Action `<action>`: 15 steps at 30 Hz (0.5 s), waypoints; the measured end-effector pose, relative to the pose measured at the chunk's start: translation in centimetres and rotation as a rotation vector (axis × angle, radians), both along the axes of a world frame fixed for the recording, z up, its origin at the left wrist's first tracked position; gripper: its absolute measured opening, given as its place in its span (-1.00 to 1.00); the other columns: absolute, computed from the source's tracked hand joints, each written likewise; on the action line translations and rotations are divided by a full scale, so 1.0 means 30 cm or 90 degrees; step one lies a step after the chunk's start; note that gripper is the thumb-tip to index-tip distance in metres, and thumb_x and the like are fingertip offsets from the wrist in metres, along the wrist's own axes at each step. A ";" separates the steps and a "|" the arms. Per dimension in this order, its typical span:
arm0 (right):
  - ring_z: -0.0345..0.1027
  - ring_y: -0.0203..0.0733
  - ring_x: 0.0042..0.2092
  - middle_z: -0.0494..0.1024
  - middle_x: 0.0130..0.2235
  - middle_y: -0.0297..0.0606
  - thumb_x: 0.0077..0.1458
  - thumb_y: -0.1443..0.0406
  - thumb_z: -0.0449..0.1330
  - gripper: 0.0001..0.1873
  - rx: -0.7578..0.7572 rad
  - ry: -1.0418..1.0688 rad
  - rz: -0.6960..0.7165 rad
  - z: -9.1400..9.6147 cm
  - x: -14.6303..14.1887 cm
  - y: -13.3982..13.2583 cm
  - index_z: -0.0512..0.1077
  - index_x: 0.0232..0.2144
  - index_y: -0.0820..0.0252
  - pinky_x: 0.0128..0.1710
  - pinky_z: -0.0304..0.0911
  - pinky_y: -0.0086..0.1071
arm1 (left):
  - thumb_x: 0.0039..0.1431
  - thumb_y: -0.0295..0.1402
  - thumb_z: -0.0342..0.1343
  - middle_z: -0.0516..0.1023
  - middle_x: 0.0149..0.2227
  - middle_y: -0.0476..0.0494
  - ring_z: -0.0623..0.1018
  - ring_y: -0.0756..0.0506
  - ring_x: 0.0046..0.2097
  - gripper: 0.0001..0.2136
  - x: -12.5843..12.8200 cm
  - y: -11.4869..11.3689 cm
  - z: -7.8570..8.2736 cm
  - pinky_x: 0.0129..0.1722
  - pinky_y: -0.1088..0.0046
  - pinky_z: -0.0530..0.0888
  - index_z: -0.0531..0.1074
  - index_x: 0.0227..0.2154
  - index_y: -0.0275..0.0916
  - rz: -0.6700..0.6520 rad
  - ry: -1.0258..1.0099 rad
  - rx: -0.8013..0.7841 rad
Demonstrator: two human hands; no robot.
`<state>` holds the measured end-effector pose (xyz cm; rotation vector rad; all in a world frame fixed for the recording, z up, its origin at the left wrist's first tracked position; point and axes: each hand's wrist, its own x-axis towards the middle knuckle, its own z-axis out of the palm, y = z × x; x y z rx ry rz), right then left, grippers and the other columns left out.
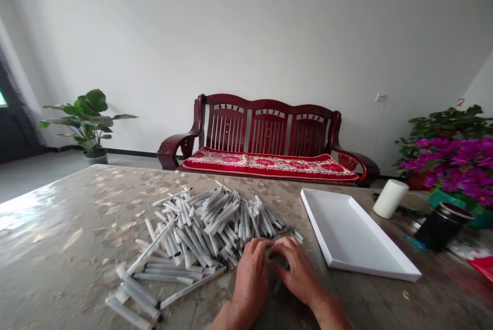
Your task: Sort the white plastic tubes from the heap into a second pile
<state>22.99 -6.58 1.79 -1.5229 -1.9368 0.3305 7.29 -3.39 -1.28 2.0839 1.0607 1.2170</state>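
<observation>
A large loose pile of slim grey-white pens (200,222) with black ends lies on the table, some seemingly in clear sleeves. At the pile's near right edge, my left hand (251,274) is closed, fingers curled and pointing away from me. Close beside it, my right hand (299,272) bends its fingers and thumb inward, with the fingertips near the left hand's. Something greyish shows dimly between the palms, but the hands hide most of it. To the right of my hands lies a shallow white box tray (356,232).
A patterned covering lies on the table (69,232). On the right stand a white cylinder (391,198), a dark cup (442,226) and a pot of purple flowers (458,166). Beyond the table is a red wooden bench (265,132); a potted plant (90,119) stands left.
</observation>
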 end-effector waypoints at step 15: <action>0.35 -0.07 -0.10 0.54 -0.23 -0.24 0.14 0.43 0.17 -0.86 0.048 -0.272 -0.226 -0.099 0.175 0.112 0.48 -0.36 0.10 -0.04 0.19 -0.28 | 0.33 -0.29 0.02 0.39 0.27 -0.22 0.21 -0.34 0.37 -0.71 -0.075 0.051 -0.025 0.32 -0.13 0.12 0.51 0.02 -0.12 -0.010 0.456 0.187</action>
